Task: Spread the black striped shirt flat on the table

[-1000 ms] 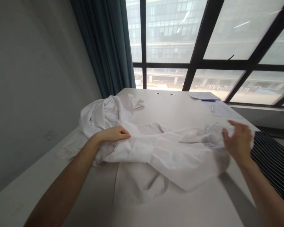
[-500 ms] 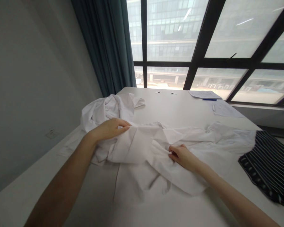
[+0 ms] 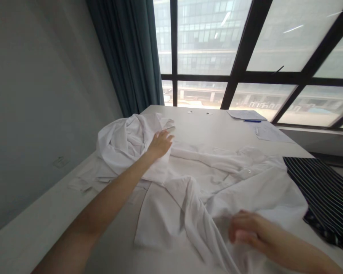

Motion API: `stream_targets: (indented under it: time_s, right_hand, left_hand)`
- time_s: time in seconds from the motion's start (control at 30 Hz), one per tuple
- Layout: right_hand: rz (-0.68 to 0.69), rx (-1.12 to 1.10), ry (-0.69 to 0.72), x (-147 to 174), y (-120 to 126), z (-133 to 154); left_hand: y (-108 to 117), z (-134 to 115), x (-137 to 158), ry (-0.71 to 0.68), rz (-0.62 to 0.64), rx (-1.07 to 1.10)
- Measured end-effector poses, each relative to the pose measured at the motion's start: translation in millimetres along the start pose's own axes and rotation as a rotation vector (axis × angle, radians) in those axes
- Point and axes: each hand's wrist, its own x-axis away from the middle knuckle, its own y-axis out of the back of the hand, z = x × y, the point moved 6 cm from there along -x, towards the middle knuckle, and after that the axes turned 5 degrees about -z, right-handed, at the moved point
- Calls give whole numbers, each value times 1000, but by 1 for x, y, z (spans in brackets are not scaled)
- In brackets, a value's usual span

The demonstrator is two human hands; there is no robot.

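A crumpled white shirt [image 3: 254, 194] is spread across the table, with a small button showing on its right part. My left hand [image 3: 161, 144] reaches over the far edge of the cloth, fingers slightly apart and no fold visibly pinched. Beside it, at the left, a bunched heap of white cloth [image 3: 122, 133] lies in loose folds; I cannot tell whether it is a separate garment. My right hand [image 3: 253, 230] is over the near right part of the shirt, fingers curled and smeared by motion. Whether it grips the fabric cannot be made out.
A black garment with white stripes [image 3: 322, 194] lies on the right side of the white table [image 3: 197, 129]. Papers [image 3: 246, 115] and a blue pen [image 3: 252, 121] rest at the far right. A wall [image 3: 45, 106] borders the left; a curtain [image 3: 131, 57] and windows stand behind.
My left hand has moved away from me and to the right. My right hand has come nearer and rightward. The shirt's middle has opened out, its front folds shifting toward me.
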Motion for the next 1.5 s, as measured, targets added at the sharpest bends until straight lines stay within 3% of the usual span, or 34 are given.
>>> stream_targets:
  time_s: [0.07,0.17,0.23,0.33,0.47,0.63,0.73,0.83,0.93,1.03,1.13,1.2,1.3,1.4,1.5]
  right_hand:
    - [-257,162,-73,-9,33,-40]
    - [-565,521,-130,-18,88,-112]
    - [-673,744,-433,-18,120,-168]
    - [-629,779,-613,-23,141,-220]
    - [-501,774,-659,-33,138,-240]
    - [-506,760,-602,-42,135,-220]
    - [-797,627,-475,-38,154,-178]
    - [-1127,506,-315,-27,172,-116]
    - [-1462,379,34,-14,178,-41]
    - [-1638,305,397,-6,172,21]
    - [-1738,305,620,0,169,58]
    - [-1788,343,642,1,174,68]
    - [-1834,344,537,-3,191,59]
    - [-1826,352,399,-11,209,31]
    - [-1773,386,261,-22,217,2]
  left_hand:
    - [-21,-36,11,-146,102,45]
    - [-36,-79,31,-231,181,77]
    - [-37,-98,46,-256,196,84]
    - [-35,-111,67,-253,253,89]
    - [-30,-103,93,-214,307,44]
    - [-19,-80,113,-192,363,55]
    - [-17,-78,117,-192,416,131]
    - [-12,-85,106,-169,298,199]
    - [0,-96,80,-97,44,280]
    - [5,-114,57,-61,9,471]
    - [1,-144,53,-89,194,759]
    - [-2,-164,63,-100,353,1017]
    - [-5,-185,90,-100,654,1351]
    - [-6,-186,118,-73,925,1323]
    - [5,-181,137,-151,1043,1331]
